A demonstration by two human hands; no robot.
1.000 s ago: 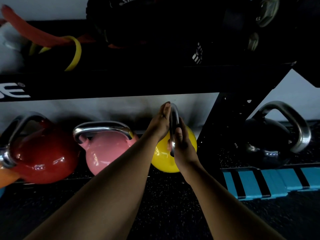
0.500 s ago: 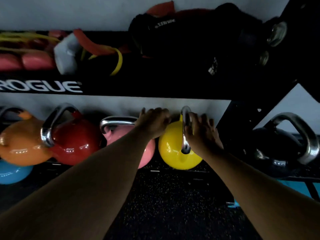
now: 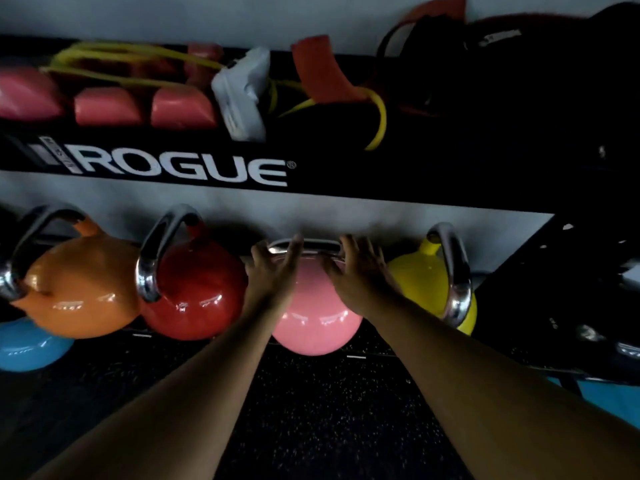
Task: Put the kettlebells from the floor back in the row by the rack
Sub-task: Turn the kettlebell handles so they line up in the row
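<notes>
— The hands?
— Left hand (image 3: 273, 271) and right hand (image 3: 360, 275) both spread open at the pink kettlebell (image 3: 313, 320) handle, gripping nothing.
— And the row?
— Pink sits between the red kettlebell (image 3: 194, 292) and yellow kettlebell (image 3: 426, 289), under the rack (image 3: 381, 181).

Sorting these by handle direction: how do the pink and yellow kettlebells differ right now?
The pink kettlebell has its handle set crosswise; the yellow kettlebell has its handle edge-on to the camera. The left hand and right hand reach open at the pink one; the yellow stands untouched. Both have chrome handles.
</notes>
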